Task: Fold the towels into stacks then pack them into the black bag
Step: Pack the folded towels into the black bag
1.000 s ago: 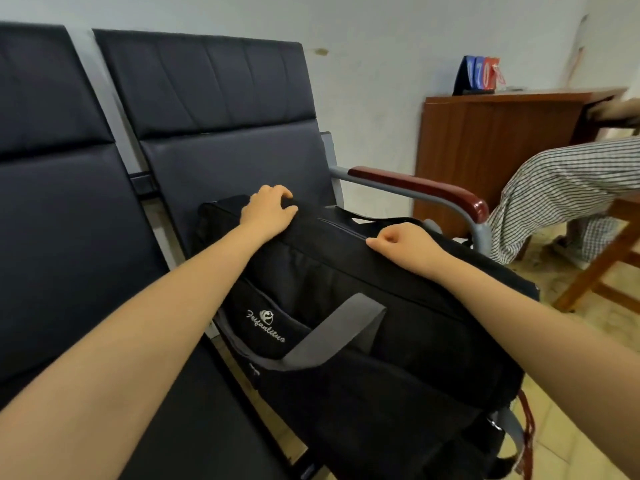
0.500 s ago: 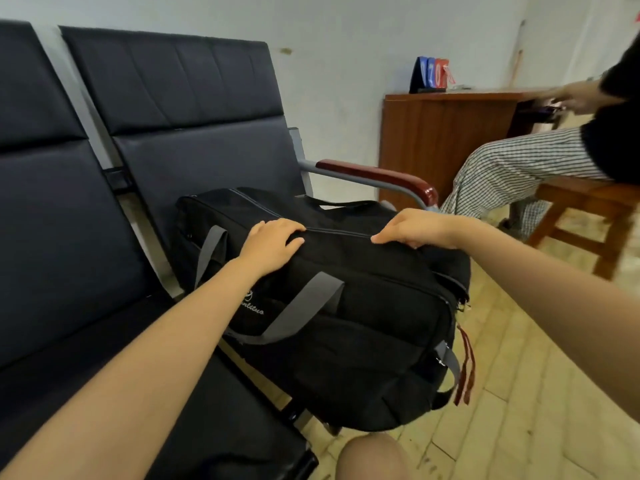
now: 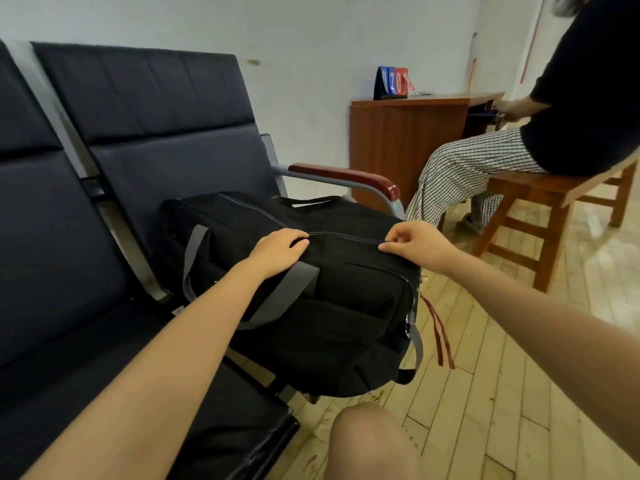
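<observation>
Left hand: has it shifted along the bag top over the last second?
Yes. The left hand has come from the black bag's far back corner forward to the zipper line, just above the grey strap.

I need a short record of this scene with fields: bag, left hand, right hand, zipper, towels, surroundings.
bag: black bag lying on a dark seat, one end hanging past the seat edge
left hand: left hand rests on the bag top beside the zipper line
right hand: right hand pinches at the zipper line
zipper: zipper looks closed between the hands
towels: none visible
surroundings: wooden desk, seated person
</observation>
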Motion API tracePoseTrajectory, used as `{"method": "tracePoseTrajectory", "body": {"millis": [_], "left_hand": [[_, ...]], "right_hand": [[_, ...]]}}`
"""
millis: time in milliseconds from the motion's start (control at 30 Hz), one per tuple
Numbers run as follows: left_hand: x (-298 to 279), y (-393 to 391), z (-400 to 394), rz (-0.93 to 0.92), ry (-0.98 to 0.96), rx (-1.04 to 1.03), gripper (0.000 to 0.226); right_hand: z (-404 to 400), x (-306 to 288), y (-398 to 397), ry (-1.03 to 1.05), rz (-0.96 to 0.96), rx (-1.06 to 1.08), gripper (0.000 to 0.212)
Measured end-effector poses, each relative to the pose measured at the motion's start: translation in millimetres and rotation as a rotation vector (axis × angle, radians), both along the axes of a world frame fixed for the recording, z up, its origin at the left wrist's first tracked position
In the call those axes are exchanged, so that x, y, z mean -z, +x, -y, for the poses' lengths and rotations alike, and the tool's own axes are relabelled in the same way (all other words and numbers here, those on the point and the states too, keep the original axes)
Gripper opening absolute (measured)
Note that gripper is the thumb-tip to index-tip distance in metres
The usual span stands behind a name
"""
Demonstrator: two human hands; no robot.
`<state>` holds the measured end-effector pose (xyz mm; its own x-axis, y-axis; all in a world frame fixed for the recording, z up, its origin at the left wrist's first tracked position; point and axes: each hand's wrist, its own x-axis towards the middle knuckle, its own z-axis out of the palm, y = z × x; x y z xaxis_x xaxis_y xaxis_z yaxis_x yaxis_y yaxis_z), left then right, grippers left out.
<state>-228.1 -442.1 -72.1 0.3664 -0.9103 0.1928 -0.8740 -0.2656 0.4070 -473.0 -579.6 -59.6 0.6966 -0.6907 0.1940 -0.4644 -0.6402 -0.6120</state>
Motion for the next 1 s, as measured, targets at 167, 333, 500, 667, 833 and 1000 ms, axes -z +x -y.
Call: {"method": "tracePoseTrajectory", "body": {"millis": [167,333,500,667,833,1000], "left_hand": [[-10,-22,-7,-0.236,-0.116,0.129,0.022],[-21,-76,9,-0.195,-0.379,0.172,0.017],[-25,-134,27,0.124,-0.333,0.375,0.015],[-7,-133,43,0.402,-0.112,0.231,0.037],[-9,-120,53,0.208,0.218,0.25,0.042],[-19,-125,63,0.22,0.043,0.228,0.015]], "right_hand": [[9,45,-33,-0.042,0.445,0.348,0.009],[10,92,-55,0.143,0.146,0.37,0.027],[-4,125,-71,0.407,0.003,0.168,0.034],[-11,127,-71,0.397,0.039,0.124,0.028],[-5,113,-66,0.569,0.444,0.247,0.028],[-3,87,-69,0.499,0.579,0.189,0.03]]}}
